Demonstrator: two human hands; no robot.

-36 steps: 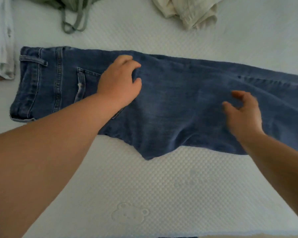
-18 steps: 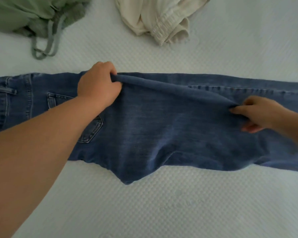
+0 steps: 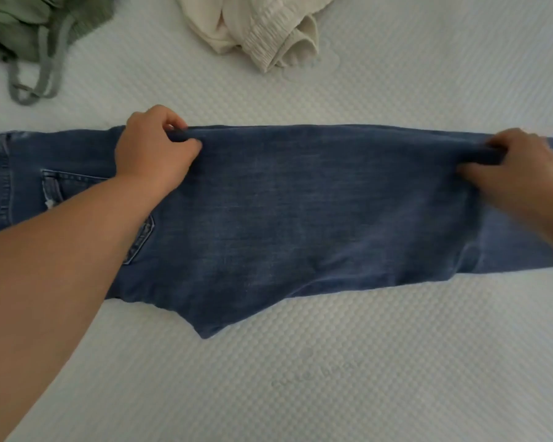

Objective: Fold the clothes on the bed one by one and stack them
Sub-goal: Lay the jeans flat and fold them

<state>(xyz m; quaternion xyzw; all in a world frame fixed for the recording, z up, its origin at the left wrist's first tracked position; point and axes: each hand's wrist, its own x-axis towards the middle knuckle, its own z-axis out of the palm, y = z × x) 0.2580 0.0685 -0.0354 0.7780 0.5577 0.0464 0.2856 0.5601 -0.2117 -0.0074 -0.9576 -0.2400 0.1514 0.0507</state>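
Observation:
A pair of blue jeans (image 3: 316, 212) lies flat across the white bed (image 3: 332, 378), waistband at the left, legs running off the right edge. My left hand (image 3: 155, 148) grips the far edge of the jeans near the seat, fingers curled over the denim. Further right along the leg, my right hand (image 3: 521, 164) pinches the same far edge. The denim between the two hands is pulled taut. A back pocket shows beside my left forearm.
A crumpled green garment (image 3: 29, 30) with drawstrings lies at the back left. A bunched cream garment (image 3: 262, 30) with an elastic waistband lies at the back centre. White quilted mattress shows in front of the jeans and at the back right.
Both hands went from resting on the denim to gripping its far edge. My right hand has slid further right, stretching the edge straight. The camera view has shifted right.

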